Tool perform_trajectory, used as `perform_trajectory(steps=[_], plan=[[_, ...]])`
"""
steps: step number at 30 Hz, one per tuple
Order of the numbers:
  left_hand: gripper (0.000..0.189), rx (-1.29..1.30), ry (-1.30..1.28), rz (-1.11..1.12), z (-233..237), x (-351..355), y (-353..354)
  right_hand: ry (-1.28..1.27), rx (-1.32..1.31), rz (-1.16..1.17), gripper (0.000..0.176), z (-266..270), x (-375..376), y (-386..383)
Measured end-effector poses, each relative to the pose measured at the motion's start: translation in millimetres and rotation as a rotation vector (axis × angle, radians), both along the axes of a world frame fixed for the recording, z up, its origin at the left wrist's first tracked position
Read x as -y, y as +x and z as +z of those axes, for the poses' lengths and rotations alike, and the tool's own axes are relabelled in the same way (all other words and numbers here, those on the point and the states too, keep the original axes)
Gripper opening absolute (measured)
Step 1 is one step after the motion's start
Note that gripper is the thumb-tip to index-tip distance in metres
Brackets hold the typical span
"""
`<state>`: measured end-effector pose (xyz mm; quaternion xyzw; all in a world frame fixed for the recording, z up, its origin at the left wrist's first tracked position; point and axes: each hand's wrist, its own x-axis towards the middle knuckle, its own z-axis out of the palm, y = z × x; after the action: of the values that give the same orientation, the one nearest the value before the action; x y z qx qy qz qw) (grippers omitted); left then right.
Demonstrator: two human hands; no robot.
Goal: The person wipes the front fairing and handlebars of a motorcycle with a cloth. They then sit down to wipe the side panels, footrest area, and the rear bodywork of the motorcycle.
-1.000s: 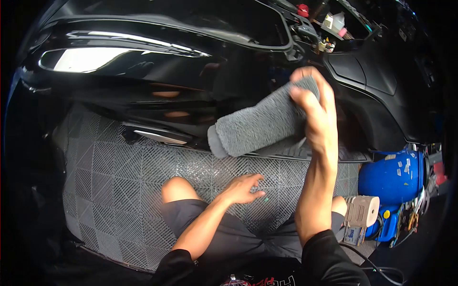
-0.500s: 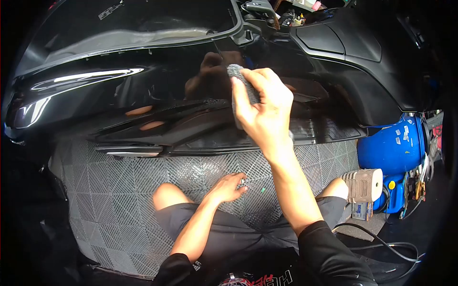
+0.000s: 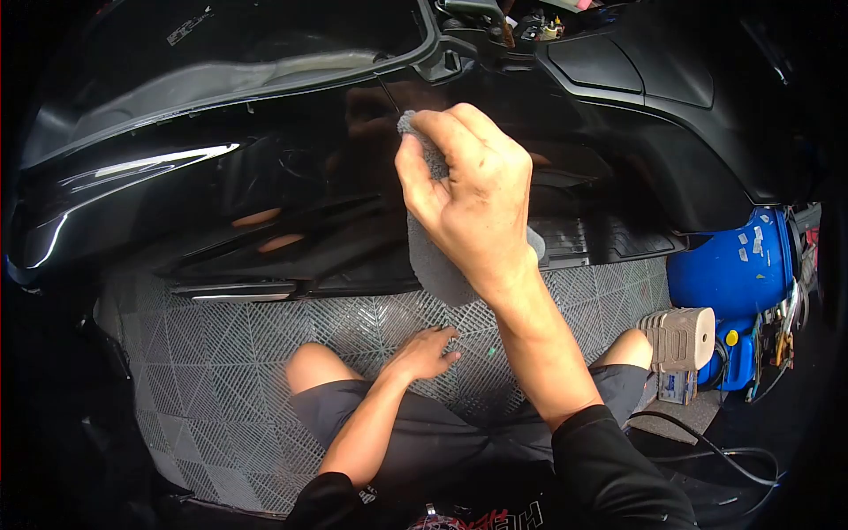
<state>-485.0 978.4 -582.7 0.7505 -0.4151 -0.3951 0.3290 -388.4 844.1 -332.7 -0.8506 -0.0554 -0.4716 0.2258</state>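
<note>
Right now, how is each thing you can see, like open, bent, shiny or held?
Right hand: closed on the cloth.
Cloth: held, partly hidden behind the hand.
Left hand: open, fingers loosely bent, nothing seen in it.
Black panel: shiny, showing reflections.
Knees: bent.
Blue jug: yellow cap on.
Hose: loosely curved.

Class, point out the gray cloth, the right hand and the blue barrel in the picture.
Gray cloth (image 3: 434, 263): head view, on its lower part.
Right hand (image 3: 473, 181): head view, on its back.
Blue barrel (image 3: 726, 272): head view, on its side wall.
</note>
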Motion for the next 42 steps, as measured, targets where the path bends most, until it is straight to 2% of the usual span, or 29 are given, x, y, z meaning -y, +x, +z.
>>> perform_trajectory(steps=[9, 15, 18, 22, 26, 27, 31, 32, 36, 39, 42], plan=[[0.046, -0.029, 0.062, -0.026, -3, 0, -2, -0.036, 0.101, 0.058, 0.016, -5, 3, 7], [0.045, -0.041, 0.077, -0.017, -1, 5, -4, -0.061, 0.037, 0.03, 0.016, -3, 3, 4], [0.046, -0.027, 0.068, -0.028, -2, 11, -7, -0.081, 0.083, 0.059, 0.015, 6, 2, 13], [0.046, -0.027, 0.025, -0.045, -11, 14, -9, 0.023, 0.208, 0.169, 0.015, 18, 13, 22], [0.046, -0.042, 0.037, -0.009, -10, 12, -3, 0.526, 0.089, 0.296, 0.015, 15, 29, -21], [0.046, -0.049, 0.054, -0.004, -5, 11, 0, 0.574, 0.022, 0.268, 0.014, 14, 32, -38], [0.045, 0.035, 0.075, 0.017, -5, 10, 6, 0.769, -0.141, 0.429, 0.015, -7, 54, -84], [0.045, 0.053, 0.075, 0.028, -12, 10, 4, 0.655, -0.135, 0.445, 0.018, -15, 63, -89], [0.043, 0.003, 0.164, 0.012, -10, 18, -2, 1.107, -0.134, 0.619, 0.019, -20, 54, -92], [0.041, 0.025, 0.157, -0.048, -13, 24, -7, 1.026, -0.241, 0.547, 0.017, -14, 56, -79], [0.04, -0.009, 0.169, -0.013, -10, 23, -15, 0.703, -0.19, 0.467, 0.018, -9, 49, -52]])
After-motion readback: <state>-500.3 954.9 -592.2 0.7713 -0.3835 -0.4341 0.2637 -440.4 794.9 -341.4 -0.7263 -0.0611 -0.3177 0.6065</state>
